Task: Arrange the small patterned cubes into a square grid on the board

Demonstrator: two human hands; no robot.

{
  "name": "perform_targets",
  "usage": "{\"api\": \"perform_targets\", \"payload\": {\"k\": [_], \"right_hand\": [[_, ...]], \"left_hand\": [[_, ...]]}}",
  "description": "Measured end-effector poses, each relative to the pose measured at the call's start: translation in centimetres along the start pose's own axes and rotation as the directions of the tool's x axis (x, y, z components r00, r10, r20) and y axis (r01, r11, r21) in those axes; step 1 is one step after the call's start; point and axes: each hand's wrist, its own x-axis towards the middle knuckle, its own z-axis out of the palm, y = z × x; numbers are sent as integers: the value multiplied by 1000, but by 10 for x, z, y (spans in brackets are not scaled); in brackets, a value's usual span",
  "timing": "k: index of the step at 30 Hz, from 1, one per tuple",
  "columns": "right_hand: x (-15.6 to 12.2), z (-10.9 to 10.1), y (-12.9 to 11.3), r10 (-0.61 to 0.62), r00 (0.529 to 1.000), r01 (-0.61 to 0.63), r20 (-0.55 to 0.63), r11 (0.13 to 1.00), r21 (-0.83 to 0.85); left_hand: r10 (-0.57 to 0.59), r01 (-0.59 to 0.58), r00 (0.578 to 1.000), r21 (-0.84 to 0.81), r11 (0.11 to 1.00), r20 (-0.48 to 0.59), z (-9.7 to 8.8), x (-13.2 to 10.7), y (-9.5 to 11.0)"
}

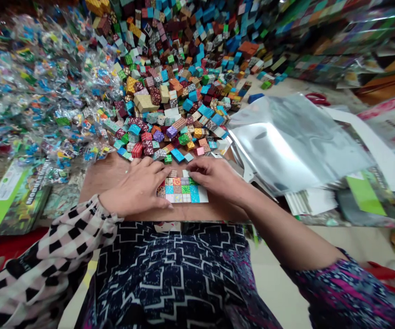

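Observation:
A small grid of coloured cubes (pixel 183 189) lies packed together on a brown board (pixel 104 176) in front of me. My left hand (pixel 137 187) rests flat against the grid's left side, fingers stretched toward its top edge. My right hand (pixel 214 178) presses the grid's right and upper side, fingers curled together at the top row. Whether the right fingertips pinch a cube is hidden. Just beyond lies a big heap of loose patterned cubes (pixel 170 91).
Clear plastic packets of cubes (pixel 36 96) pile up at the left. A green printed box (pixel 12 201) lies at the lower left. Shiny silver bags (pixel 293 141) and printed cards (pixel 365 194) cover the right side. My patterned lap fills the foreground.

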Motion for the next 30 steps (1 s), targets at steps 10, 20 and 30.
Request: {"api": "perform_targets", "payload": {"k": [10,20,30], "right_hand": [[10,-9,0,-37,985,-6,-170,969,-246],[16,-7,3,-126,992,110,7,833,-543],[6,-4,4,-138,988,154,69,925,-348]], "left_hand": [[22,-24,998,-24,999,-67,0,-1,4],[62,-63,995,-11,998,-79,4,13,14],[42,-44,998,-36,998,-55,2,11,14]]}}
